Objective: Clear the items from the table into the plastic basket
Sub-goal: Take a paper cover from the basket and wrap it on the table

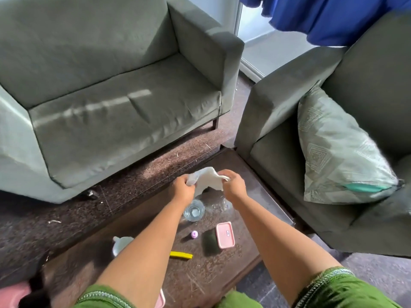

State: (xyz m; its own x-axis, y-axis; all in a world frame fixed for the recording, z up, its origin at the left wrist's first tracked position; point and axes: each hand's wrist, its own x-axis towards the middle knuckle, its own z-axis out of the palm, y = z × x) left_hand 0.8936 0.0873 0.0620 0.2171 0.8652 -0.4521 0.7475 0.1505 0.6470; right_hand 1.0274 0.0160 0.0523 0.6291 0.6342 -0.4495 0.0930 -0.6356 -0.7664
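Both hands hold a white cloth (206, 178) up over the far end of the dark glass-topped table (200, 276). My left hand (182, 188) grips its left edge and my right hand (233, 185) pinches its right corner. Under the hands stand a clear glass (194, 210) and a crumpled clear plastic bottle (219, 206). Nearer lie a pink lidded box (225, 234), a dark green sponge-like pad (210, 240), a small pink cap (194, 234), a yellow stick (181, 255) and a white cup (121, 244), partly hidden by my left forearm. A pink plastic thing (12, 294), perhaps the basket, shows at the bottom left.
A grey-green sofa (111, 96) stands beyond the table, and an armchair (333, 152) with a patterned cushion (340, 152) stands at the right. Brown carpet (66, 214) lies between sofa and table. A blue cloth (333, 16) hangs at the top right.
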